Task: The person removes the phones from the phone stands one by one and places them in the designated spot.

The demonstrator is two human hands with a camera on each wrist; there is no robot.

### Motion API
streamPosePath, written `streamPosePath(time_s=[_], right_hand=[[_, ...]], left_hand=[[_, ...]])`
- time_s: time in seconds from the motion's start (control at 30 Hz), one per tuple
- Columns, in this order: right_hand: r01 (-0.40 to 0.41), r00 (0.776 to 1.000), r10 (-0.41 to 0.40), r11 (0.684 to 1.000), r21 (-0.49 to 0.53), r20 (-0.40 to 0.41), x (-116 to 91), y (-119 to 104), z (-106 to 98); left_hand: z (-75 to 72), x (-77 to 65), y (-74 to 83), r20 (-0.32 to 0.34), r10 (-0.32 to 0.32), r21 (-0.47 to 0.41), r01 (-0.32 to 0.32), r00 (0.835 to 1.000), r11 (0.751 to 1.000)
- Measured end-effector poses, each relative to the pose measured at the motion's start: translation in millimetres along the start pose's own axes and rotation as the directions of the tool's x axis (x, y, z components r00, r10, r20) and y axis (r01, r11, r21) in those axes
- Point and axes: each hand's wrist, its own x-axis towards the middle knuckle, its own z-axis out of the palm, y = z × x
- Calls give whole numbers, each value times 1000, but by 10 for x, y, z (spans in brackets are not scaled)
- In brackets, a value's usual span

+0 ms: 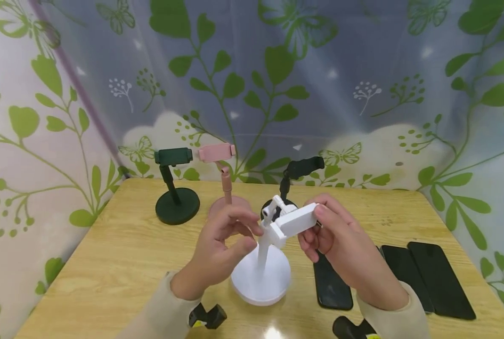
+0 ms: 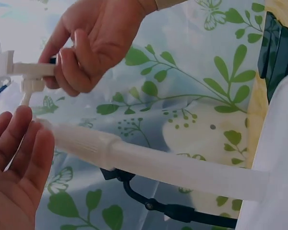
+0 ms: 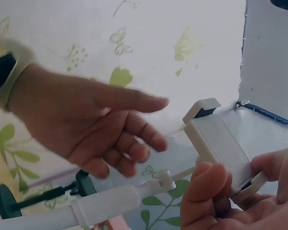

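A white phone stand (image 1: pixel 261 280) stands upright on the table, with a round base, a post and a jointed arm. Its clamp head (image 1: pixel 296 220) is tilted at the top. My right hand (image 1: pixel 341 240) pinches the clamp's right end between thumb and fingers; the right wrist view shows this grip on the clamp (image 3: pixel 221 148) too. Beside the post and the joint, my left hand (image 1: pixel 222 245) has its fingers spread and loosely bent, holding nothing. In the right wrist view the left hand (image 3: pixel 98 120) appears apart from the post (image 3: pixel 105 206).
Behind stand a dark green phone stand (image 1: pixel 177 205), a pink one (image 1: pixel 226 186) and a black one (image 1: pixel 304 167). Dark phones lie at the right: one phone (image 1: pixel 332 285) near the white base, others (image 1: pixel 440 278) under and beyond my right forearm. A patterned curtain (image 1: pixel 243 94) encloses the table.
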Motion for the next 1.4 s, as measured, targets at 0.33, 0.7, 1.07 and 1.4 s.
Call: streamPosePath(time_s=[0.33, 0.7, 1.07, 1.4], right_hand=[[30, 998, -34, 997, 65, 60, -259, -310, -345], [208, 943, -197, 978, 15, -268, -245, -462, -932], [120, 829, -219, 968, -219, -515, 283, -12, -1496], [59, 817, -183, 970, -236, -547, 367, 310, -1573]], left_hand=[[-50, 40, 10, -43, 56, 65, -53, 997, 996], [-50, 64, 1, -22, 142, 70, -140, 990, 988], [-73, 52, 14, 58, 29, 32, -31, 998, 999], [-110, 23, -13, 60, -51, 112, 44, 997, 993]])
